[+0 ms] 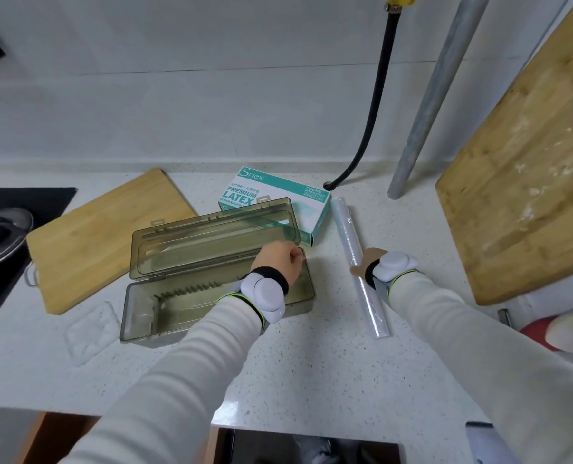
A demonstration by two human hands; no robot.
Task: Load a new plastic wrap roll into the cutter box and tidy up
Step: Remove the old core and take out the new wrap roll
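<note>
Pale ribbed sleeves reach forward from the near edge, each wrist carrying a white rounded unit (pixel 266 294) on a black band. Beneath them lies the worktop (pixel 311 380), a white, finely speckled, smooth stone-like slab that ends at a pale tiled wall.

The right hand (pixel 370 262) grips the plastic wrap roll (pixel 348 236) near its middle, thumb on one side, the rest of the hand on the other. The roll is a long, slim, glossy cylinder lying diagonally on the worktop, one end nearer than the hand and one end beyond it.

The left hand (pixel 280 259) has its fingers curled at the far right corner of the cutter box (pixel 164 306). Whether they pinch the rim cannot be told. The box is a smoky, translucent, rectangular plastic trough extending left of this hand. Its hinged lid (pixel 211 239) stands open on the far side, and a toothed strip runs along the inside.

Left of the box lies a clear plastic tray (pixel 91 329). Beyond the left hand lie a flat bamboo cutting board (pixel 104 236) and a teal-and-white latex glove carton (pixel 278 192). Right of the right hand, a larger, worn wooden board (pixel 519 162) leans upright. Beyond both hands, a black hose (pixel 378 112) and a grey metal pipe (pixel 439 95) rise along the wall. A black hob (pixel 10 212) sits far left.
</note>
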